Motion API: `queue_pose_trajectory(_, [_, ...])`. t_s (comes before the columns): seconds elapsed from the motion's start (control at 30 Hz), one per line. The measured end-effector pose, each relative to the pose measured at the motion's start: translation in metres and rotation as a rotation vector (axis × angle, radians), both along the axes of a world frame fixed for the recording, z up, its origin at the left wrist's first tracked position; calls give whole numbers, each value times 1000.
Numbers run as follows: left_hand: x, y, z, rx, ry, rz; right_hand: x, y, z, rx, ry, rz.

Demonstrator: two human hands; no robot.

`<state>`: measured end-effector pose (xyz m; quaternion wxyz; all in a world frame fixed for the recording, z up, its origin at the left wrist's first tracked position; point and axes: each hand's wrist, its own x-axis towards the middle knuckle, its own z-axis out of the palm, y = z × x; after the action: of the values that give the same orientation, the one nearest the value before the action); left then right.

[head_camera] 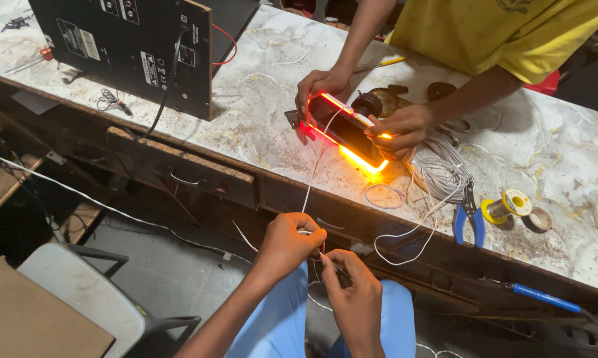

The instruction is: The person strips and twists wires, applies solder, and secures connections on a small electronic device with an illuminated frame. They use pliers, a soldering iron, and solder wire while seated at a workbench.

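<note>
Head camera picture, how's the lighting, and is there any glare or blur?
Head view: the lit panel glows red-orange, blown out at its lower edge, tinting the co-worker's fingers and the marble bench top; the floor under the bench is dim; the person's left hand and right hand on the thin white wire look sharp.

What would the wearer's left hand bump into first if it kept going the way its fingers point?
The left hand points right, toward the right hand, which it nearly touches where both pinch thin white wire. So the right hand's fingers come first, though depth is hard to judge.
</note>
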<state>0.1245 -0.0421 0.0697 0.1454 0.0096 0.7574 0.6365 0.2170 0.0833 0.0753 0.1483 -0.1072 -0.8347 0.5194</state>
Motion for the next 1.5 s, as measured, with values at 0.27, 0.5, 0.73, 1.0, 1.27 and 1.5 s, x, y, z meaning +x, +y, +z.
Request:
queue_pose_trajectory(0.27, [12,-4,13,-11,21,2,12,-3,14,-10,-21,-4])
queue_pose_trajectory(0.5, [22,-7,30,-25,31,3,22,-7,30,-15,-52,-20])
queue_pose_trajectory(0.73, [26,-9,38,-31,27,1,26,-9,35,9,-6,-9])
queue_pose_trajectory(1.0, [31,-10,46,-34,36,3,31,-10,43,-17,-30,-11])
queue_pose_trajectory(1.27, [35,-12,51,-10,31,-3,34,-12,50,-5,-19,-7])
queue_pose_trajectory(1.5, [37,-11,55,-20,51,-2,35,-11,53,-21,9,2])
